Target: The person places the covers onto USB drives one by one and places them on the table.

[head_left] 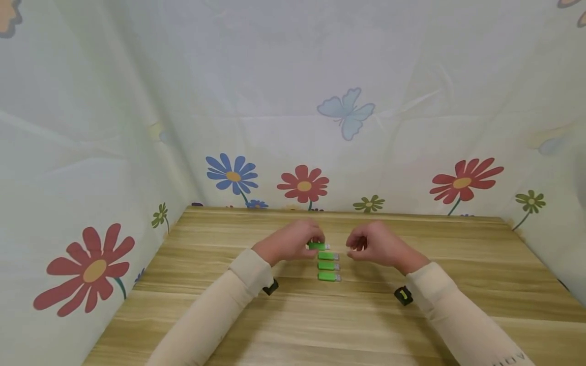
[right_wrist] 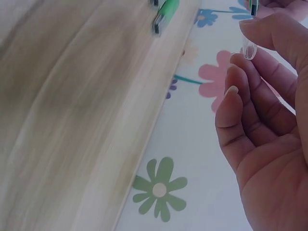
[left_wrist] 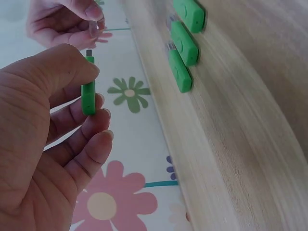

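Note:
My left hand [head_left: 292,241] pinches a green USB flash drive [left_wrist: 88,98] between thumb and fingers, above the table. Its bare metal plug points toward my right hand [head_left: 378,245]. Between the right thumb and forefinger I hold a small clear plastic cap [right_wrist: 249,50], apart from the drive. Below the hands, three more green USB flash drives lie in a column on the wood: one at the top [head_left: 327,256], one in the middle [head_left: 327,266] and one nearest me [head_left: 327,277]. Their plugs all face right.
The wood-grain table [head_left: 320,325] spreads under both arms. A pale curtain [head_left: 274,76] with printed flowers and a butterfly hangs behind the table and along its sides. A small black device [head_left: 404,295] sits at the right wrist, another [head_left: 271,287] at the left.

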A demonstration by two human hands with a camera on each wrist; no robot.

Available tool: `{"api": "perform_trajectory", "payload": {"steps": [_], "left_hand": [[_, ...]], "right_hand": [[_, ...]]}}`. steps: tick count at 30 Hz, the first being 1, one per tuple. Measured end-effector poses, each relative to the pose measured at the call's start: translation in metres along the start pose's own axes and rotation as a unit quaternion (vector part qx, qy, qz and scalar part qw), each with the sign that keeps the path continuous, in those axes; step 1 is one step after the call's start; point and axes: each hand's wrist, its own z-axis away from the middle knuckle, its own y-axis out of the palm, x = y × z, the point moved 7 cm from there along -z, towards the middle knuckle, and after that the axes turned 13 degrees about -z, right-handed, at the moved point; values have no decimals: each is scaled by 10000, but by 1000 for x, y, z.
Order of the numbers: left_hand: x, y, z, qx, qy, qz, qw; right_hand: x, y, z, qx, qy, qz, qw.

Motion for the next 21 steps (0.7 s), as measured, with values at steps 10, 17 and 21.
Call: {"api": "perform_trajectory", "payload": {"steps": [10, 17, 21], "left_hand": [[-16, -7, 20, -99, 154, 215, 9996], [-25, -10, 29, -56, 134, 351, 9993], [-31, -13, 33, -139, 266, 364, 9989]], "right_hand": [[15, 10, 9, 45, -11, -342, 9994], [21, 15, 12, 23, -142, -630, 9979], [25, 19, 14, 39, -353, -736, 9967]]}}
